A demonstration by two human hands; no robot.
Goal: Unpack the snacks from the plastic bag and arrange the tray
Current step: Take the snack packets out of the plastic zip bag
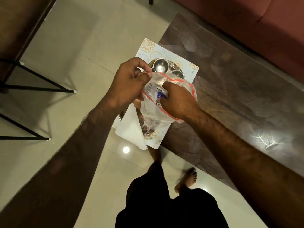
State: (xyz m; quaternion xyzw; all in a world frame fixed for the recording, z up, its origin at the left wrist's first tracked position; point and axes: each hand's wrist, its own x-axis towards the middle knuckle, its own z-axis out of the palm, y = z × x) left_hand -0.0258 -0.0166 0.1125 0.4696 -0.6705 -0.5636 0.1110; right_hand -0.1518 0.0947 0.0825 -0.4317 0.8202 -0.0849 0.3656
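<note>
A clear plastic bag point(153, 111) with a red-orange rim is held up over the table's near corner. My left hand point(130, 79) pinches the bag's rim at its upper left. My right hand point(177, 100) reaches into the bag's mouth, fingers on a snack packet point(158, 94) with blue and white print. Dark snack items show through the bag's bottom. Behind the bag a steel tray point(175, 67) holds small steel bowls point(160, 65); most of the tray is hidden by the hands and bag.
The tray stands on a patterned white placemat point(148, 46) on a dark glossy table point(230, 83). White paper napkins point(131, 129) lie at the mat's near left. Black metal furniture legs point(41, 84) stand left. A red sofa point(263, 22) lies beyond the table.
</note>
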